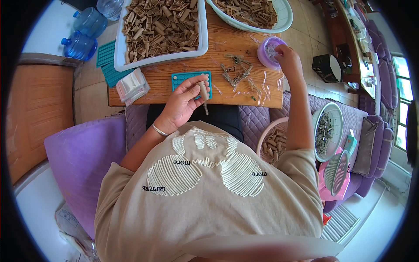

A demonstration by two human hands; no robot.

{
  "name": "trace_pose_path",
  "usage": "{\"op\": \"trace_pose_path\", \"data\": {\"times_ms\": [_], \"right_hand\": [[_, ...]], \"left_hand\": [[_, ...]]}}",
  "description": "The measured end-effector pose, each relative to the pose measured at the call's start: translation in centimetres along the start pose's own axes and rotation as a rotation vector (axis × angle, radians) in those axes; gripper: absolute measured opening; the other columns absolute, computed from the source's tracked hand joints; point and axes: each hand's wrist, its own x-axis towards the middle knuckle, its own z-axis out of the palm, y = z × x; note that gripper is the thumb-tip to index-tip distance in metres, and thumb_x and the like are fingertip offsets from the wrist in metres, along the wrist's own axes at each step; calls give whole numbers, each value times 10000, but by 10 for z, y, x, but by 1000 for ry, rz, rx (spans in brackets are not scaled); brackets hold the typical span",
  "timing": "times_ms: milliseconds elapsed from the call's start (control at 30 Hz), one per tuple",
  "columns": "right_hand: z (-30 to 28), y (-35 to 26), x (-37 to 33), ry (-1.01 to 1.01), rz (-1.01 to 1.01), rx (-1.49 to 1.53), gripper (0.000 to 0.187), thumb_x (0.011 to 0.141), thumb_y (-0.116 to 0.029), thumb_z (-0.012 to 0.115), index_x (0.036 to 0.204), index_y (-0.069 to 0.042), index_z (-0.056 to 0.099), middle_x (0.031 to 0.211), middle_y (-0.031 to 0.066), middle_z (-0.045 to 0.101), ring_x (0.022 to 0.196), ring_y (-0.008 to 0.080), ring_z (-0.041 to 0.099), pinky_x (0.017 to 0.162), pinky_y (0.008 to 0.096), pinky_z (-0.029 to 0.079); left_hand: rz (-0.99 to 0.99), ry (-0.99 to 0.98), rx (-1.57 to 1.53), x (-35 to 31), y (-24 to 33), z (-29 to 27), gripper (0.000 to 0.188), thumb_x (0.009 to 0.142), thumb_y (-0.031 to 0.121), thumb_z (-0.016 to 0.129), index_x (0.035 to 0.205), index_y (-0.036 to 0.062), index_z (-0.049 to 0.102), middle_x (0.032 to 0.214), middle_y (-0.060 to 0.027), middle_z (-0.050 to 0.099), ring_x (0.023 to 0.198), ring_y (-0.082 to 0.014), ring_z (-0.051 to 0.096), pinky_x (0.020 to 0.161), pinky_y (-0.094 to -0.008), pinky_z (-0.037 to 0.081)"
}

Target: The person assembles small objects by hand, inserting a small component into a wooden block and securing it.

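Observation:
My left hand (182,104) is closed around a small tan plastic casing (203,91), held upright over the table's near edge. A thin, darker end sticks out below it. Just behind that hand, a teal mat (178,79) with round studs or hollows lies on the table, with a few pale round pieces on it. My right hand (289,59) is stretched to a purple bowl (263,54) of small whitish clear pieces. Its fingers are bent together at the bowl's rim; what they pinch is too small to tell. Near the bowl lies a loose cluster of small greenish parts (235,72).
A white bin (204,32) and a pale round basin (286,17) of tan casings stand on the wooden table (161,67). Plastic bags (132,86) lie at its left. Beside me on the purple sofa are a pink basket (263,142) and a basin of dark parts (325,135).

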Motion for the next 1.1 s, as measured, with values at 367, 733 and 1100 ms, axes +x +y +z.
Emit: {"op": "trace_pose_path", "data": {"times_ms": [367, 733, 1100], "right_hand": [[-2, -30, 15, -70, 187, -266, 203, 825, -154, 598, 1015, -121, 662, 917, 162, 682, 880, 328, 657, 763, 413, 507], [22, -199, -123, 29, -97, 1048, 147, 835, 50, 652, 971, 4, 624, 931, 62, 653, 849, 110, 632, 765, 240, 517], [19, -210, -139, 22, -175, 991, 126, 830, 49, 653, 947, 13, 622, 899, 85, 665, 823, 143, 663, 731, 256, 539]], "left_hand": [[2, 20, -100, -8, 4, -11, 251, 948, 98, 541, 1189, 32, 569, 1129, -81, 597, 1028, -167, 581, 937, -319, 483], [-15, -109, -118, -34, 7, 8, 364, 934, 143, 584, 1275, 36, 513, 1137, -100, 595, 1074, -208, 580, 929, -305, 483], [25, -97, -84, -55, 2, 9, 314, 923, 159, 610, 1204, 41, 535, 1092, -81, 610, 1073, -203, 599, 900, -303, 498]]}}
